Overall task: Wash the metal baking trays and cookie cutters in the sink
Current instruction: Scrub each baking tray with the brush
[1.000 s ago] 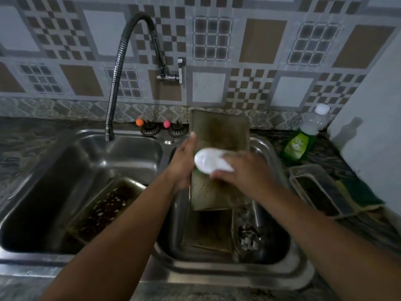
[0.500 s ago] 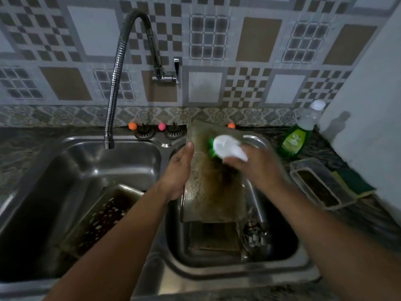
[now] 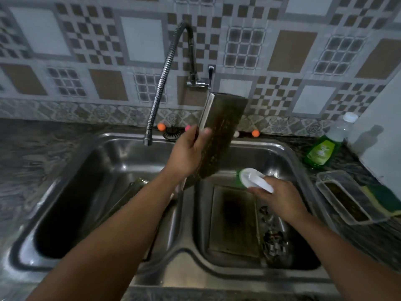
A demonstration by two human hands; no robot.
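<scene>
My left hand [image 3: 187, 152] grips a grimy metal baking tray [image 3: 221, 135] by its left edge and holds it up, tilted, over the divider of the double sink [image 3: 180, 253]. A white-handled scrub brush [image 3: 252, 179] with green bristles is held in my right hand [image 3: 277, 197], low over the right basin and apart from the raised tray. Flat in the right basin lies another dirty tray [image 3: 233, 218], with several metal cookie cutters [image 3: 274, 237] beside it. A third tray [image 3: 132, 192] leans in the left basin, mostly hidden by my left arm.
A flexible tap [image 3: 161, 85] arches from the tiled wall, its spout over the left basin. On the right counter stand a green dish-soap bottle [image 3: 323, 148], a clear plastic container [image 3: 349, 196] and a green-yellow sponge [image 3: 384, 198]. Small orange and pink balls [image 3: 255, 133] sit behind the sink.
My left hand lifted the tray higher and turned it more edge-on. The brush came off the tray and dropped with my right hand toward the right basin.
</scene>
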